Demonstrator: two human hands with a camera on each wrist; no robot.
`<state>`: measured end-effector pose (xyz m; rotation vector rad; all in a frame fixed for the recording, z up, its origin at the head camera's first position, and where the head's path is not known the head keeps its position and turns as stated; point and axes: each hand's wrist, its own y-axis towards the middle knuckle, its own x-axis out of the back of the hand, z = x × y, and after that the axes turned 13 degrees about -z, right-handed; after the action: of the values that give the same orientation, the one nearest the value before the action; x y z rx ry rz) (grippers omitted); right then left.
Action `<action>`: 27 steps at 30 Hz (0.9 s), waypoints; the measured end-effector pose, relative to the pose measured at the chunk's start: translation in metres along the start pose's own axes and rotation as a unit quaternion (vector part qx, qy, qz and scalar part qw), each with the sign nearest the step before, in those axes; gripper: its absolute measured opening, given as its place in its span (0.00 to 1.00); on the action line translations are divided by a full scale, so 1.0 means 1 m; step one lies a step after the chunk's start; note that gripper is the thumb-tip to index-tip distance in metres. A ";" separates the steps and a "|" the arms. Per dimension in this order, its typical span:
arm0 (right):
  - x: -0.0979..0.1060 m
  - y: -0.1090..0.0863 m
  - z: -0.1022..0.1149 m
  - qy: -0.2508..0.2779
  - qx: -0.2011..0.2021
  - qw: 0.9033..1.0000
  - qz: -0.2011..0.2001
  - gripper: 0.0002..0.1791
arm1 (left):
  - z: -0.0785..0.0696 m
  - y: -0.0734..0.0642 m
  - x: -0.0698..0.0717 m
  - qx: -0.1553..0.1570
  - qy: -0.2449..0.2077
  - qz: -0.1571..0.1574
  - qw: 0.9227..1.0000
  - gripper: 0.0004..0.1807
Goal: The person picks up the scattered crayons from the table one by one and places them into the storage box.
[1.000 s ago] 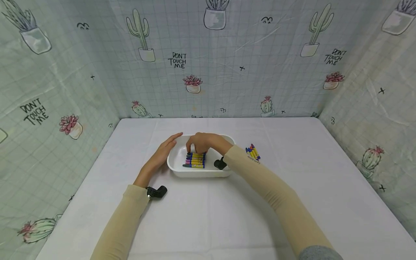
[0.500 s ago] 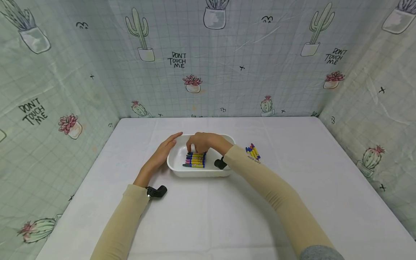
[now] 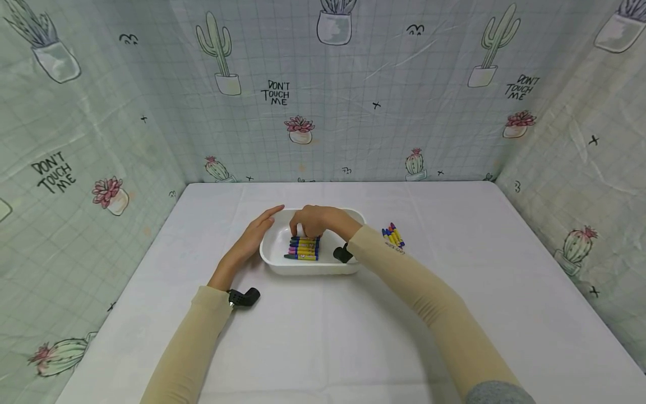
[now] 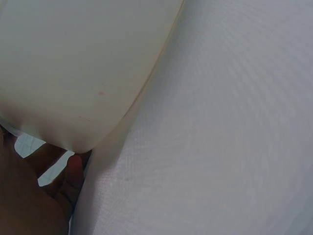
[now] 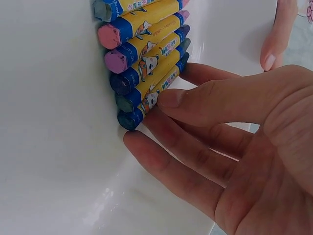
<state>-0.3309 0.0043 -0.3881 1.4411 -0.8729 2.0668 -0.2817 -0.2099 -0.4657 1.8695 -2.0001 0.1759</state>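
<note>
A white tray [image 3: 303, 269] stands mid-table. Inside it lies a row of crayons [image 3: 303, 251] in yellow-and-blue wrappers, packed side by side. My right hand [image 3: 315, 220] reaches into the tray at the row's far end. The right wrist view shows its thumb on the dark blue-green end crayon [image 5: 130, 119], with fingertips close along that crayon's outer side, so it appears pinched. My left hand [image 3: 248, 238] rests against the tray's left side, its fingers stretched along the rim. The left wrist view has this hand's fingers [image 4: 73, 172] at the tray's outer wall, partly hidden by it.
A few more crayons [image 3: 393, 235] lie in a loose bunch on the white table [image 3: 323, 336], right of the tray. Cloth walls [image 3: 353, 129] with cactus prints stand behind the table and at both sides. A black wrist camera [image 3: 244, 298] sits at my left cuff.
</note>
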 end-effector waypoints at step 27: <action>0.019 -0.026 -0.012 0.092 0.012 0.996 -0.017 0.26 | 0.002 0.001 -0.001 0.010 0.020 -0.009 1.000 0.27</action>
<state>-0.3275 0.0309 -0.3670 1.2439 -0.7479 2.1511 -0.2828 -0.2090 -0.4674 1.8815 -1.9606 0.2279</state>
